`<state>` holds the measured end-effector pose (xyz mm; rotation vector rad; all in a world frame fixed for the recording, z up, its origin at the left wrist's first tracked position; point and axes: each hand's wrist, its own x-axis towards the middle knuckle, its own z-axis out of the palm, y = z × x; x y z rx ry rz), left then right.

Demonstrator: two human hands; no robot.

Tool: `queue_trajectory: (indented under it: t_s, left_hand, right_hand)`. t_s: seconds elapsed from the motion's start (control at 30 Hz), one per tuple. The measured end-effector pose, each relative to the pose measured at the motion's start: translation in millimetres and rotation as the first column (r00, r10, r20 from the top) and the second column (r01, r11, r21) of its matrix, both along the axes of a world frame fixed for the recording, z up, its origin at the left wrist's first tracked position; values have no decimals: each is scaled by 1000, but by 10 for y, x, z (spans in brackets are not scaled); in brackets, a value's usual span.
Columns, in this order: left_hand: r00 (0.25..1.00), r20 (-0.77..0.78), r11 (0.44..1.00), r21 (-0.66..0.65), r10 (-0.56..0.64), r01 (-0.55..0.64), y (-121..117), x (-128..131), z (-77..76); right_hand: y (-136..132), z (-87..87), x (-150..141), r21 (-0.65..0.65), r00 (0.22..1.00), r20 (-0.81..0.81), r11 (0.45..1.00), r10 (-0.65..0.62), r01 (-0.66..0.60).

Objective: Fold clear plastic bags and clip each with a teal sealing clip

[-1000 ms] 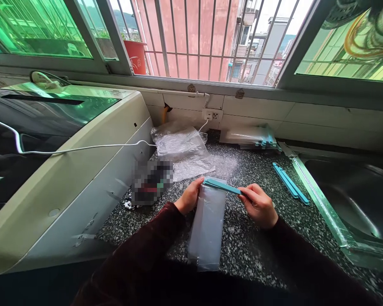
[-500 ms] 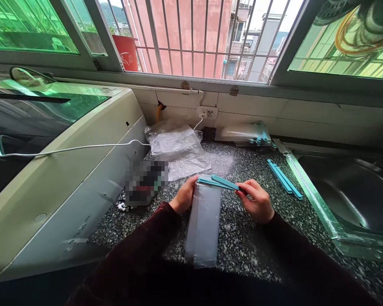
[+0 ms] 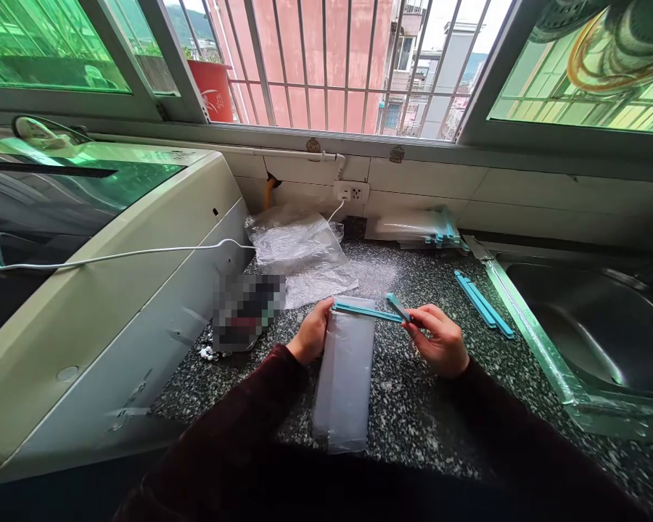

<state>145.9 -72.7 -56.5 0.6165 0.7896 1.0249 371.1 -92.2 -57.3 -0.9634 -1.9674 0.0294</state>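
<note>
A long clear plastic bag (image 3: 344, 377) lies lengthwise on the speckled stone counter (image 3: 413, 406) in front of me. Across its far end sits a teal clip (image 3: 367, 311) whose upper arm is swung up and away at the right end. My left hand (image 3: 311, 335) pinches the bag's top left corner at the clip's end. My right hand (image 3: 440, 339) is closed on the raised teal arm at the right.
A white appliance with a dark lid (image 3: 87, 239) fills the left, a white cable (image 3: 141, 252) running over it to a wall socket (image 3: 351, 192). Crumpled clear plastic (image 3: 302, 254) lies behind. More bags with teal clips (image 3: 419, 228) and loose teal clips (image 3: 483, 304) lie right, beside a steel sink (image 3: 604, 333).
The clip, first held as one closed strip across the bag's end, has split: its upper arm has swung open at the right in my right hand. The view shifted slightly.
</note>
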Motion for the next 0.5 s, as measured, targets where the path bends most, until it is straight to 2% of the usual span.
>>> queue_trajectory:
  t_s: [0.33, 0.5]
  left_hand:
    - [999, 16, 999, 11, 52, -52, 5, -39, 0]
    - [996, 27, 996, -15, 89, -89, 10, -53, 35]
  right_hand:
    - [10, -13, 76, 33, 998, -9, 997, -67, 67]
    - [10, 0, 102, -48, 996, -88, 999, -29, 25]
